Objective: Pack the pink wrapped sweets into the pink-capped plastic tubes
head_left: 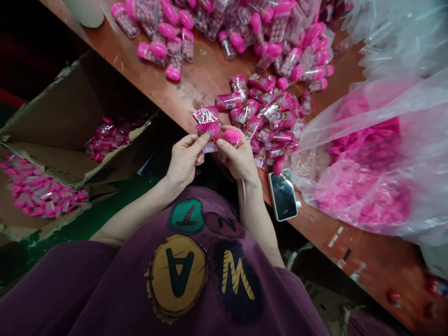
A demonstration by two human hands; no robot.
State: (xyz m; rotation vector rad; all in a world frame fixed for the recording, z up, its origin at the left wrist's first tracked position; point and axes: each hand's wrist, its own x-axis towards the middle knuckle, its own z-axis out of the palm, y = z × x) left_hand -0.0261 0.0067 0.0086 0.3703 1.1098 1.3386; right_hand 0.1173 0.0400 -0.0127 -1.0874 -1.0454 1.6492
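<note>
Between thumb and fingers, my left hand [185, 157] pinches a shiny pink printed plastic sleeve [209, 127] with a clear lower edge. My right hand [242, 159] is closed around a glossy pink cap [232, 137], like those on the bottles nearby. Whether a bottle is attached to that cap is hidden by the palm. The right thumb tip also touches the sleeve's right edge. Both hands are close together over the table's near edge. Just beyond my right hand lies a heap of pink-wrapped bottles [269, 114].
Unwrapped pink-capped bottles of small balls [175, 46] cover the far part of the table [196, 84]. On the right are a phone [283, 195] and a clear bag of pink pieces [367, 186]. At left, an open cardboard box [52, 107] contains wrapped bottles; more bottles [45, 186] lie beside it.
</note>
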